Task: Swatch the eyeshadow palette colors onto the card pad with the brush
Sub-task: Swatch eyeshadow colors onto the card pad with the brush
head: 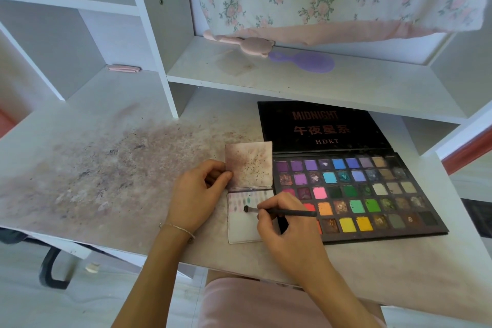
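At the lower centre of the frame, on a stained desk [106,168], the right hand [290,229] is gripping the brush [282,212], dabbing the card pad [241,229]; the left hand [198,194] is pinching back its cover [250,165]. Reloading from the palette [354,192] likely comes next.

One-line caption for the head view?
Right hand swatches brush onto card pad; left hand holds its cover beside open palette.

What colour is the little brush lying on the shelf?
Purple hairbrush, seen in the head view.

palette [356,194] corner behind right hand [290,231]
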`<action>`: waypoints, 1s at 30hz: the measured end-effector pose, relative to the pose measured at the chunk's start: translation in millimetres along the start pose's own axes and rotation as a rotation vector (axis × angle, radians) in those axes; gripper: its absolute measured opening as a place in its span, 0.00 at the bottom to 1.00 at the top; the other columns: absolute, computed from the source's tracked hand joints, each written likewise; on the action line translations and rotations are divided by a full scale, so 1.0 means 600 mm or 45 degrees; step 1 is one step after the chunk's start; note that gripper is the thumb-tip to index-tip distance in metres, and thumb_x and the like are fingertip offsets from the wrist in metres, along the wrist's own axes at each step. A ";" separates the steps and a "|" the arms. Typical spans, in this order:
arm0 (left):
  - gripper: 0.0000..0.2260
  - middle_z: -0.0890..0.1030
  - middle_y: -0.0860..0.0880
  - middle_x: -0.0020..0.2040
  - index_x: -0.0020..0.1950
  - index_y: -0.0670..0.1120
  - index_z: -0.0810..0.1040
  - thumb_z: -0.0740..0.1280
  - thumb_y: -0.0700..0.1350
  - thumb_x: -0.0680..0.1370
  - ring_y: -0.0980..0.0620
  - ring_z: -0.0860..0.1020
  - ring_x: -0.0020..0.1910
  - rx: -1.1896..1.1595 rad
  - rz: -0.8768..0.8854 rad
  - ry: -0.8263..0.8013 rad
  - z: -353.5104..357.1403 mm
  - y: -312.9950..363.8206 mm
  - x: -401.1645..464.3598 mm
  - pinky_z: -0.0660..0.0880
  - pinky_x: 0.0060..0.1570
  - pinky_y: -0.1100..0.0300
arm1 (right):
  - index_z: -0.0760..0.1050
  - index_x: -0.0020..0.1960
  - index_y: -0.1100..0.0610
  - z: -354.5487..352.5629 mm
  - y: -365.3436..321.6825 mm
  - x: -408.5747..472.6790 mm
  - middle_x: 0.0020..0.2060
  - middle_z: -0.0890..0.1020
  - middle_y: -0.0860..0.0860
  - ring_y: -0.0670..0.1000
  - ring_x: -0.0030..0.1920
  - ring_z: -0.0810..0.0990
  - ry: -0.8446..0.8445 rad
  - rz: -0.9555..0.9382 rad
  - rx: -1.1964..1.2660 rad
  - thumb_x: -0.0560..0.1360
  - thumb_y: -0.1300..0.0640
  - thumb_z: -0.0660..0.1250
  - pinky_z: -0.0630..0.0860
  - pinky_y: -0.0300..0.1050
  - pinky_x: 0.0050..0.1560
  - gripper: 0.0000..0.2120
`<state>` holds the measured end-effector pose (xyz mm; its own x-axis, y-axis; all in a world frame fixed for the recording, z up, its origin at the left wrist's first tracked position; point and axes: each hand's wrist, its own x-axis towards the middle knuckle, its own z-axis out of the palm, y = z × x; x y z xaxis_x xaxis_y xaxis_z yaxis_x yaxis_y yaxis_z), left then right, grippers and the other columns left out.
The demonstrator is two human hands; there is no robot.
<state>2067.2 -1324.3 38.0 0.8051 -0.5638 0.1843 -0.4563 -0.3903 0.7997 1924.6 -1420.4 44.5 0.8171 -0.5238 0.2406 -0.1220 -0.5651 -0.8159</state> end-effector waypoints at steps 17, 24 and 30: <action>0.03 0.78 0.59 0.34 0.43 0.49 0.80 0.68 0.41 0.74 0.62 0.76 0.34 0.024 0.000 0.012 -0.001 0.003 -0.001 0.69 0.36 0.77 | 0.73 0.41 0.52 0.000 -0.001 0.000 0.36 0.76 0.44 0.44 0.41 0.74 -0.014 0.004 -0.044 0.70 0.57 0.63 0.72 0.38 0.40 0.01; 0.03 0.78 0.58 0.34 0.44 0.48 0.80 0.68 0.41 0.74 0.62 0.76 0.34 0.023 -0.003 0.007 -0.001 0.003 -0.001 0.68 0.35 0.76 | 0.73 0.41 0.52 0.000 -0.002 -0.001 0.36 0.76 0.45 0.44 0.41 0.74 -0.015 0.017 -0.053 0.71 0.60 0.65 0.72 0.39 0.40 0.04; 0.03 0.78 0.59 0.34 0.44 0.48 0.80 0.68 0.41 0.74 0.63 0.75 0.33 0.023 0.005 0.006 -0.001 0.002 -0.001 0.68 0.35 0.77 | 0.72 0.41 0.50 0.001 -0.001 0.000 0.37 0.75 0.43 0.43 0.42 0.74 -0.019 0.022 -0.062 0.71 0.61 0.66 0.73 0.37 0.40 0.06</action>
<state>2066.5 -1324.3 39.4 0.8051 -0.5619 0.1897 -0.4659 -0.4013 0.7886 1925.0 -1420.1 44.7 0.8228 -0.5247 0.2185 -0.1635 -0.5866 -0.7932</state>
